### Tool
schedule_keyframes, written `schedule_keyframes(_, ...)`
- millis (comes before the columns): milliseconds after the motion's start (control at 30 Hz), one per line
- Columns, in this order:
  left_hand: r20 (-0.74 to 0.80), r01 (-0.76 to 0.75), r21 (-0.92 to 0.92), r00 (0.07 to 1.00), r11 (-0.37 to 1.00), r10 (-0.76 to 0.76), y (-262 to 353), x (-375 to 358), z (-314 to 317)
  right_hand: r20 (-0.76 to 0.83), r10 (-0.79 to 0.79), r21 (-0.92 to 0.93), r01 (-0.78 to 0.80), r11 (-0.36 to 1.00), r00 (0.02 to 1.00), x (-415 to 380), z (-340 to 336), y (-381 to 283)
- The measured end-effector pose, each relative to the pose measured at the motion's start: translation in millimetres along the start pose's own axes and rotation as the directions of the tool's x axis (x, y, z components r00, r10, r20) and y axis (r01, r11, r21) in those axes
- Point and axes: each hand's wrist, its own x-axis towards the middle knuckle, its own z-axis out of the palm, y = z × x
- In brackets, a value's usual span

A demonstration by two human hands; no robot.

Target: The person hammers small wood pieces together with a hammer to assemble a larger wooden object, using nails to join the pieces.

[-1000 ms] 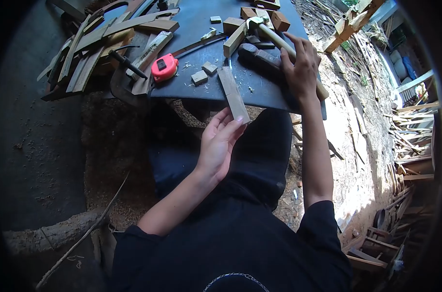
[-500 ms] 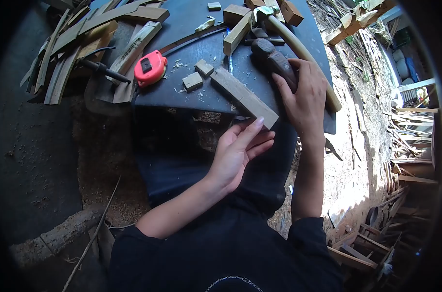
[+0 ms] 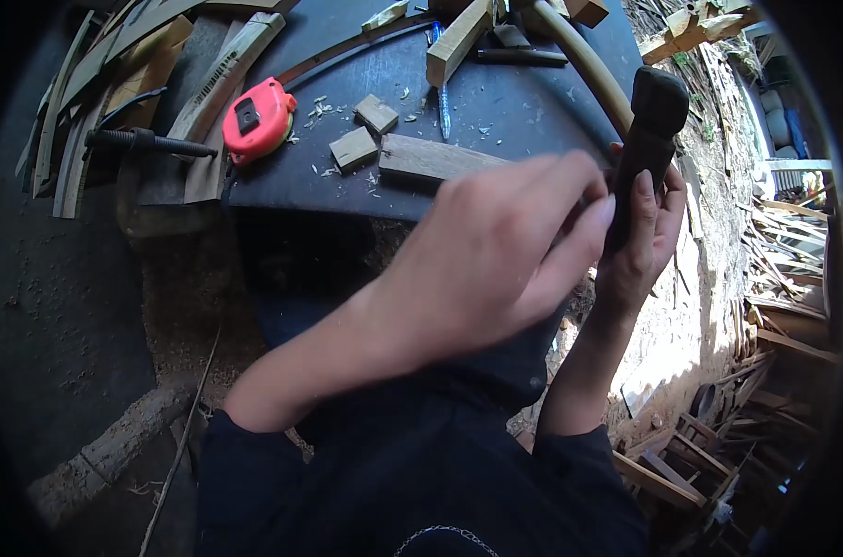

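My right hand [image 3: 646, 223] is wrapped round a dark wooden tool [image 3: 658, 116], raised upright at the right edge of the dark table. Close against its lower part is my left hand [image 3: 523, 241], with fingers bent together and somewhat blurred; whether they grip the tool or something small is hidden. Behind my left hand, a long wooden block [image 3: 431, 160] lies on the table, its right part covered. Two small wood pieces, one [image 3: 353, 149] nearer and one [image 3: 377, 113] farther, lie left of it. A blue pen [image 3: 444, 111] is beyond the block.
A red tape measure [image 3: 257, 121] lies near the table's left edge, beside a clamp [image 3: 152, 143] and stacked wood strips [image 3: 115, 84]. A hammer's wooden handle [image 3: 588, 70] crosses the back right. More wood blocks [image 3: 460, 45] and shavings lie on the dark table [image 3: 347, 190].
My right hand has lifted the dark wooden tool off the table and turned it upright. My left hand has left the long block's end and moved up and right to the tool.
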Motion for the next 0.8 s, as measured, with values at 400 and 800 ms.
schedule_keyframes(400, 0.237, -0.127, 0.894, 0.948, 0.429, -0.213, -85, 109, 28, 0.038, 0.008, 0.051, -0.009, 0.999, 0.999, -2, -5, -4)
schedule_keyframes(800, 0.353, -0.319, 0.853, 0.936, 0.413, -0.007, -96, 104, 18, 0.039, 0.004, 0.043, -0.006, 0.999, 0.999, -4, -6, -6)
